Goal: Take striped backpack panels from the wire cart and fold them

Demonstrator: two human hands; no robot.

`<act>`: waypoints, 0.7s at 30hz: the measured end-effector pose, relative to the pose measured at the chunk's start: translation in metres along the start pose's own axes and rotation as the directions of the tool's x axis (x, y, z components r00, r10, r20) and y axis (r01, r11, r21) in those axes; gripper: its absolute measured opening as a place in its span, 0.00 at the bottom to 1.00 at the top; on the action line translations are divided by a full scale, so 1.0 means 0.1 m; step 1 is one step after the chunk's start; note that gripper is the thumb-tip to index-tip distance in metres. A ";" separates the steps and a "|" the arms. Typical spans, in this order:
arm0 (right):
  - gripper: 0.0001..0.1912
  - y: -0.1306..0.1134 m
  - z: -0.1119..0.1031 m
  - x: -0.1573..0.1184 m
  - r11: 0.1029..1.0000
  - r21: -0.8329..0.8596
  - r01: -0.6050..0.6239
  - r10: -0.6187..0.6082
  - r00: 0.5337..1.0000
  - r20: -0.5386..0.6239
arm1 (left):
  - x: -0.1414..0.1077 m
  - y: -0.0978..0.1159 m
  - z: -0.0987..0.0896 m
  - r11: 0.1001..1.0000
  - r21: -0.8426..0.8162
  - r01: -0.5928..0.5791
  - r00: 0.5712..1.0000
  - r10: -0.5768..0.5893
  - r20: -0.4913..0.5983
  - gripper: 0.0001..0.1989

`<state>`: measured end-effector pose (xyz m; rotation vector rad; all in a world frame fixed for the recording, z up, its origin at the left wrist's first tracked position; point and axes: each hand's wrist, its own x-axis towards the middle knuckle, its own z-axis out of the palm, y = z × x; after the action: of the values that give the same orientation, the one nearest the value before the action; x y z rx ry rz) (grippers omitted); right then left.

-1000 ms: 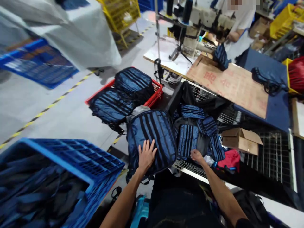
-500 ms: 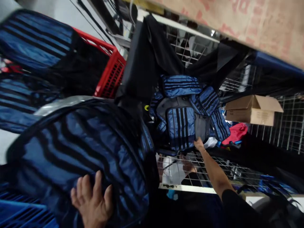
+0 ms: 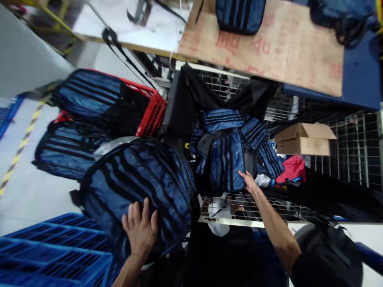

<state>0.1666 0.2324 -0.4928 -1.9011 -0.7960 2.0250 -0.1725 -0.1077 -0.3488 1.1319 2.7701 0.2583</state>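
Note:
A large blue backpack (image 3: 119, 199) with black stripes fills the lower left middle. My left hand (image 3: 140, 227) lies on its front, fingers spread. To the right, on a wire-mesh shelf, several small blue striped pieces lie in a heap. My right hand (image 3: 247, 181) has its fingers pinched at the lower right edge of a striped blue panel (image 3: 227, 163), which lies in front of the others. Behind that panel is another striped piece (image 3: 221, 120), with grey material partly visible between them.
A red crate (image 3: 152, 115) with striped bags stands at the left, blue crates (image 3: 54, 255) at the lower left. An open cardboard box (image 3: 312, 147) and a red cloth (image 3: 291, 169) lie right of the heap. Flat cardboard (image 3: 269, 52) covers the table above.
The view has shifted, showing more of the table and floor. The striped panel at my right hand looks tilted up a little. My left hand is still on the large backpack.

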 end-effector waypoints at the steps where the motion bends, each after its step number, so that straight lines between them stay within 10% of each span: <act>1: 0.24 -0.20 -0.03 -0.17 0.999 0.046 -0.004 0.004 1.000 0.001 | 0.02 0.06 -0.08 1.000 0.003 0.007 1.000 -0.007 0.023 0.34; 5: 0.23 -0.93 -0.17 -0.89 0.972 0.236 0.017 -0.028 0.999 0.041 | 0.08 0.35 -0.50 0.998 -0.040 0.051 0.998 -0.050 0.023 0.34; 9: 0.13 -1.36 -0.30 -1.68 0.920 0.390 0.034 -0.077 0.993 0.094 | 0.06 0.98 -0.91 0.899 -0.432 0.072 0.997 -0.055 0.052 0.31; 13: 0.10 -1.40 -0.36 -2.41 0.870 0.492 0.018 -0.096 0.986 0.134 | -0.03 1.99 -1.17 0.410 -0.857 0.313 0.886 0.200 0.419 0.29; 16: 0.09 -1.28 -0.33 -2.82 0.832 0.554 -0.037 -0.080 0.979 0.186 | -0.10 2.66 -1.32 -0.038 -0.847 0.531 0.807 0.328 0.491 0.29; 21: 0.10 -1.01 -0.23 -3.30 0.777 0.615 -0.136 -0.073 0.950 0.303 | -0.12 3.11 -1.54 -0.248 -0.803 0.542 0.814 0.392 0.429 0.27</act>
<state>0.2093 0.1447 -0.1612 -1.2335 -0.0825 2.2578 0.0175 0.0860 -0.1324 0.2507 0.9972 1.5078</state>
